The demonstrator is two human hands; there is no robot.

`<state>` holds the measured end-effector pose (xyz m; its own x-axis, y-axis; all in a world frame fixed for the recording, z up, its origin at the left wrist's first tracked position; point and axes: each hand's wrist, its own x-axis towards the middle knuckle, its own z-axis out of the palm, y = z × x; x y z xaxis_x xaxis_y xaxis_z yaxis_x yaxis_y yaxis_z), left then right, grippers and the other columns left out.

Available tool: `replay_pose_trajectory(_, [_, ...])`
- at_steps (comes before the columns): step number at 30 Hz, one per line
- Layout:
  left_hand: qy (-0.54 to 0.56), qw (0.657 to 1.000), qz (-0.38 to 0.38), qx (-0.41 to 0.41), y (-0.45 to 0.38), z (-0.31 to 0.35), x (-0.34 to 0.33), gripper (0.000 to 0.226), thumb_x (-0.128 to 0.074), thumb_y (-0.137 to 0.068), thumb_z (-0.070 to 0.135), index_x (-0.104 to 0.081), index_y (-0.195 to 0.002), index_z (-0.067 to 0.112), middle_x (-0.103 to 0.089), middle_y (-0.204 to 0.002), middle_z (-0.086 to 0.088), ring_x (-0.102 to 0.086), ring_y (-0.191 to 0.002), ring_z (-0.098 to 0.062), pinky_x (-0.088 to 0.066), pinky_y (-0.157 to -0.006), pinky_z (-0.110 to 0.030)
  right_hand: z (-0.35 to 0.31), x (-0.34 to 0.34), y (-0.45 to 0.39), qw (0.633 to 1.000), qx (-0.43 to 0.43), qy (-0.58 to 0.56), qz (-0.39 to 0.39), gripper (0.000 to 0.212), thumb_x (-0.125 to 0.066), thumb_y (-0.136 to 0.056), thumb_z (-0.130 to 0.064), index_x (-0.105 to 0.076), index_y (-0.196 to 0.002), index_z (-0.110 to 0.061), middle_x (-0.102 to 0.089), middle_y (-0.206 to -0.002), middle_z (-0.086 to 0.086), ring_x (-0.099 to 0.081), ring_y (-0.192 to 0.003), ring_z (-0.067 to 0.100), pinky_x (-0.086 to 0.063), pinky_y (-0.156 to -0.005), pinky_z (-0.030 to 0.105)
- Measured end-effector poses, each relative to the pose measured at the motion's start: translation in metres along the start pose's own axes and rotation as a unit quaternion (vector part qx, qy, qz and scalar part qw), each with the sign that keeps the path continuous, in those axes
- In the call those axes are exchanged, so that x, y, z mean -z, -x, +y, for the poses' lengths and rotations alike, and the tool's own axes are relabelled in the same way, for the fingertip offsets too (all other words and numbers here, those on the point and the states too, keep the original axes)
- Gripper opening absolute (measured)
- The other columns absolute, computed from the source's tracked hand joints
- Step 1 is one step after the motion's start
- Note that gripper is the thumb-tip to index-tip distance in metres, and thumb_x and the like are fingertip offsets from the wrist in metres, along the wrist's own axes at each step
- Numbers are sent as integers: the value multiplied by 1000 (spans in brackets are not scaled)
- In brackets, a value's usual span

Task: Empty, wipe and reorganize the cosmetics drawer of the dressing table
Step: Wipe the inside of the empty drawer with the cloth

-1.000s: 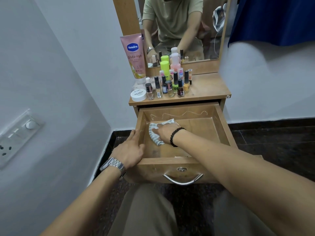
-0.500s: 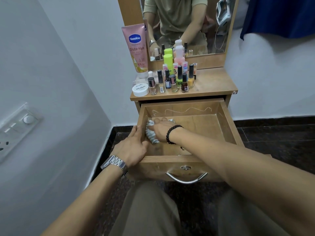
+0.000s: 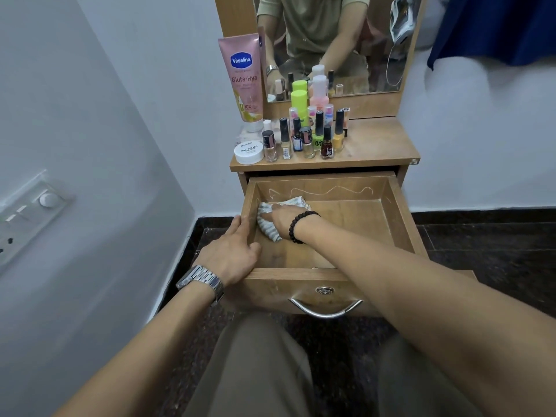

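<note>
A striped grey-and-white cloth (image 3: 268,217) lies bunched in the far left corner of the pulled-out wooden drawer (image 3: 403,218) of a dressing table (image 3: 376,145), pressed against the drawer floor beside the left wall. The person's right hand (image 3: 281,218), a black bead bracelet (image 3: 301,225) on its wrist, lies flat over the cloth with fingers pointing left and pressing down on it; whether the fingertips curl round the fabric cannot be told. The left hand (image 3: 233,254), a metal watch (image 3: 202,280) on its wrist, rests on the drawer's near left corner, the thumb hooked inside the wall and the fingers laid relaxed along the rim. Apart from the cloth, bare wood shows in the drawer, with pale wavy marks on its back wall. A curved metal handle (image 3: 325,310) and a small round lock (image 3: 324,290) sit on the drawer front. On the tabletop stands a cluster of nail polish bottles (image 3: 313,139), with a round white jar (image 3: 249,153) labelled nail polish at the left end. Behind them are a lime-green bottle (image 3: 299,100) and a pink bottle (image 3: 319,96), and a pink Vaseline tube (image 3: 245,79) stands cap-down against the mirror frame. The mirror (image 3: 337,40) reflects the person's torso and arms. A switch panel (image 3: 27,215) is on the left wall; a blue curtain (image 3: 496,25) hangs upper right
</note>
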<state>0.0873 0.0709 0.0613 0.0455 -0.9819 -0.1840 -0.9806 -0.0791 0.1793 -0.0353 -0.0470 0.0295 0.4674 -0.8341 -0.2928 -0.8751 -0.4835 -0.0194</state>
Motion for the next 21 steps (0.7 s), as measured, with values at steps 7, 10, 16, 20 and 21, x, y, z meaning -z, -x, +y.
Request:
replay_pose_trajectory(7, [0, 1000, -1, -6, 1, 1, 0, 67, -35, -91, 40, -9, -152, 27, -3, -161, 3, -47, -128, -33, -44, -97, -41, -5, -10, 20, 999, 32, 6, -35, 69, -50, -97, -13, -14, -155, -24, -6, -162, 9, -19, -145, 34, -27, -115, 42])
replay_pose_trajectory(10, [-2, 1000, 0, -6, 0, 0, 0, 66, -36, -92, 40, -10, -151, 28, -2, -161, 4, -47, -128, -33, -45, -95, -41, -3, -8, 21, 999, 35, 8, -19, 67, -46, -98, -9, -14, -155, -25, -8, -162, 9, -21, -145, 34, -28, -114, 41])
replay_pose_trajectory(16, [-8, 1000, -1, -7, -2, -2, 0, 67, -35, -91, 40, -9, -151, 29, -2, -161, 6, -51, -123, -32, -48, -89, -41, -1, 3, 15, 999, -8, -27, -15, 72, -50, -95, -5, -13, -155, -18, -8, -161, 9, -14, -147, 33, -25, -114, 41])
replay_pose_trajectory(20, [-7, 1000, 3, -12, -3, -4, -2, 66, -34, -90, 41, -9, -151, 32, -3, -161, 7, -55, -118, -31, -50, -84, -41, 30, 3, 26, 996, -70, -40, -35, 58, -43, -95, -4, -27, -150, -12, -29, -156, 11, -36, -138, 28, -34, -108, 34])
replay_pose_trajectory(21, [-5, 1000, 3, -13, -3, -5, -2, 67, -33, -89, 42, -10, -151, 33, -3, -161, 7, -55, -118, -31, -50, -85, -41, 39, 4, 31, 995, -86, -37, -35, 53, -40, -96, -5, -30, -148, -11, -37, -151, 11, -44, -132, 27, -38, -107, 33])
